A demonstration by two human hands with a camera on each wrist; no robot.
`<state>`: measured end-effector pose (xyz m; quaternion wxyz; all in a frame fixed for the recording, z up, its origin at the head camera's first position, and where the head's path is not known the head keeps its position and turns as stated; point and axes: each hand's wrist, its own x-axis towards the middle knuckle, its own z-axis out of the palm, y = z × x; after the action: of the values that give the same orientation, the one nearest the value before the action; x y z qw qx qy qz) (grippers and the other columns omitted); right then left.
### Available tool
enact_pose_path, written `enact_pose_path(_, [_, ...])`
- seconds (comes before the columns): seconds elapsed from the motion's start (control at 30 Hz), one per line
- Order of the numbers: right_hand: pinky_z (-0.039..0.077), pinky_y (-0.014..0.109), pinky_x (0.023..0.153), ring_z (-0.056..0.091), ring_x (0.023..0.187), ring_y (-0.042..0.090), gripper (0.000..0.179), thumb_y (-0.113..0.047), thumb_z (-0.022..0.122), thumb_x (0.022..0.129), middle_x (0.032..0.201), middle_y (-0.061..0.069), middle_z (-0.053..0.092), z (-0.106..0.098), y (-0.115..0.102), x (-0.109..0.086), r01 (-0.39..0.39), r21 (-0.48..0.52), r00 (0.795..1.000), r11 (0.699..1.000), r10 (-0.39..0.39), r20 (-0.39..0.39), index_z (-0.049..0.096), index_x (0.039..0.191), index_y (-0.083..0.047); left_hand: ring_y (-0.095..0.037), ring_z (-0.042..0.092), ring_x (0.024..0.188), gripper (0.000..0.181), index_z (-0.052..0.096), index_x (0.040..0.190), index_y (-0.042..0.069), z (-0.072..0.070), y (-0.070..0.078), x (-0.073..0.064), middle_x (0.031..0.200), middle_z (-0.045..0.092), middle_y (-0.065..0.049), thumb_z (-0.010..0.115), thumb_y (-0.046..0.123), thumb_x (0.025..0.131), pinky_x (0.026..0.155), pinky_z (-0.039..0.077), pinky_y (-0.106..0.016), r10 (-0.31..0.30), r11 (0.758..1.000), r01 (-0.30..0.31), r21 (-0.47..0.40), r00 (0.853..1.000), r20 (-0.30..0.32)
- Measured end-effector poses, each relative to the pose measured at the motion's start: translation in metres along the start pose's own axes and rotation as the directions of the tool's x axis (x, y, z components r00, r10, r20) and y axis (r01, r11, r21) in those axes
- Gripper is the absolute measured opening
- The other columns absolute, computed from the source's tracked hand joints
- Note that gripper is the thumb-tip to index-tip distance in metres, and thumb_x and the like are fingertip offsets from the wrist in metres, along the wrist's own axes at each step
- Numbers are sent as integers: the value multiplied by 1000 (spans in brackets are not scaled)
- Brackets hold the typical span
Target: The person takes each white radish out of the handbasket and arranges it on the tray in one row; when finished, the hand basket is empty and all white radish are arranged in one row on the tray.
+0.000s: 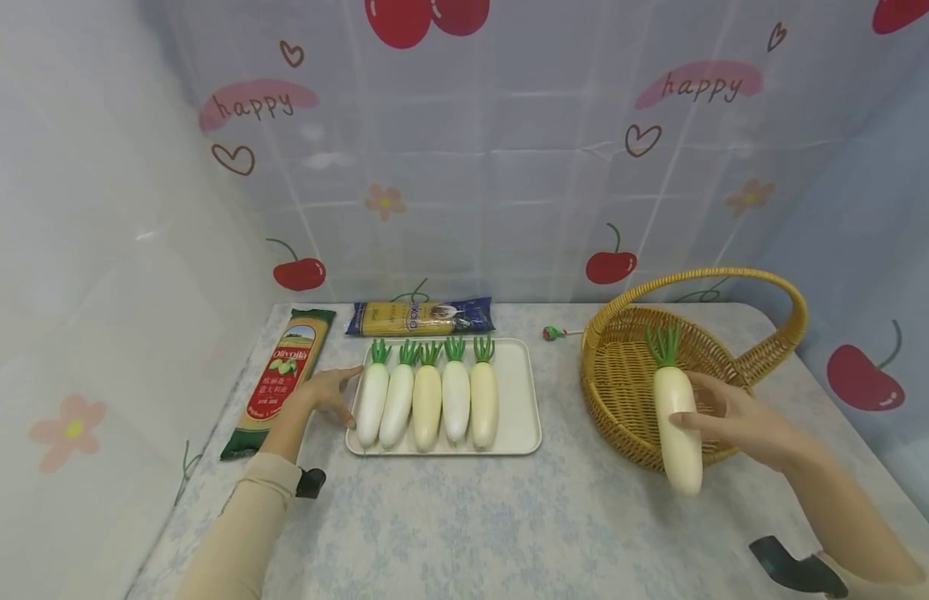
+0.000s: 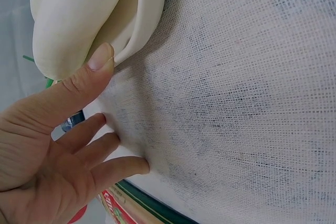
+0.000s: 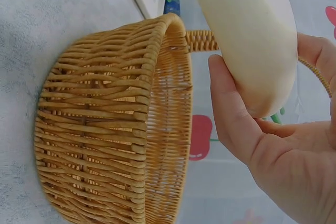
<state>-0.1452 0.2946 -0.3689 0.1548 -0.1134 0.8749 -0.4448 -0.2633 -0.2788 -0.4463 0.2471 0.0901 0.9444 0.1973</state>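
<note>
My right hand grips a white radish with a green top, held up over the front of a wicker basket. The right wrist view shows thumb and fingers on either side of the radish, above the basket's rim. On a white tray several radishes lie side by side, green tops toward the back. At the tray's left edge is my left hand, fingers spread and holding nothing. Its thumb touches the tray rim beside a radish.
A red-and-green pasta packet lies left of the tray. Behind the tray is a blue-and-yellow pasta packet. A lollipop lies between tray and basket. The basket's tall handle arches over it. A printed curtain hangs behind the table.
</note>
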Motion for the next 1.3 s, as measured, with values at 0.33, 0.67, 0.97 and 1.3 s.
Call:
enact_pose_path(0.33, [56,39,72,61,101,15,72,-14,57,92,137,38,32,10,-3,-12,29,136,999,990,-33,26,14,146,8,-48,40,125,112,28,147,2,2,1,-1,136,41,-33,91,18,56,102,38,-54,-1,1000,1,-6,1000,-5])
enact_pose_path(0.67, [52,31,77,61,102,10,71,-12,56,93,133,36,39,23,-6,-23,40,118,998,992,-44,35,13,146,8,-49,39,125,118,32,147,10,0,-5,6,137,42,-32,93,33,49,100,38,-56,4,1000,-4,-4,1000,10])
enact_pose_path(0.97, [51,25,80,52,107,-6,71,-5,55,93,137,38,34,40,-9,-29,102,220,991,970,-118,62,10,146,9,-48,37,126,112,29,147,2,1,3,-2,138,39,-33,91,18,55,102,37,-56,-6,1000,6,-7,1000,-16])
enact_pose_path(1.3, [52,30,86,53,116,2,70,3,52,92,138,40,24,64,-18,-22,197,396,949,897,-277,154,7,144,13,-50,36,127,110,29,146,1,2,2,-2,138,39,-33,91,19,56,103,35,-57,12,999,-11,31,1000,-19])
